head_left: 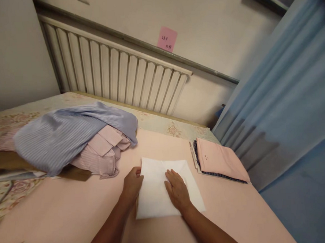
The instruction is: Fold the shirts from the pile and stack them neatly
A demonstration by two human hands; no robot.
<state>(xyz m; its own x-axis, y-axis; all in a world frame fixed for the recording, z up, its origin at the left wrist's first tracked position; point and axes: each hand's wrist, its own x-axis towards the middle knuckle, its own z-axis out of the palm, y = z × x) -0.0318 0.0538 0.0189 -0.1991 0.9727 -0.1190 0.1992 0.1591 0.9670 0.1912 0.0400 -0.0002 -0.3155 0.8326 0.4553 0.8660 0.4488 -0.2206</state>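
A folded white cloth (156,199), roughly square, lies flat on the pink sheet in front of me. My left hand (132,184) is at its left edge, with the fingers curled and the thumb on the cloth's border; its fingertips are partly hidden. Flat on the right half of the cloth rests my right hand (177,190), palm down with its fingers stretched out. A slightly darker edge shows beneath the white cloth near my left wrist.
A heap of clothes, with a blue striped garment (56,139) over a pink striped one (98,156), lies at left. At right sits a stack of folded clothes with a pink one (220,160) on top. A radiator (121,72) lines the wall; a blue curtain (282,92) hangs right.
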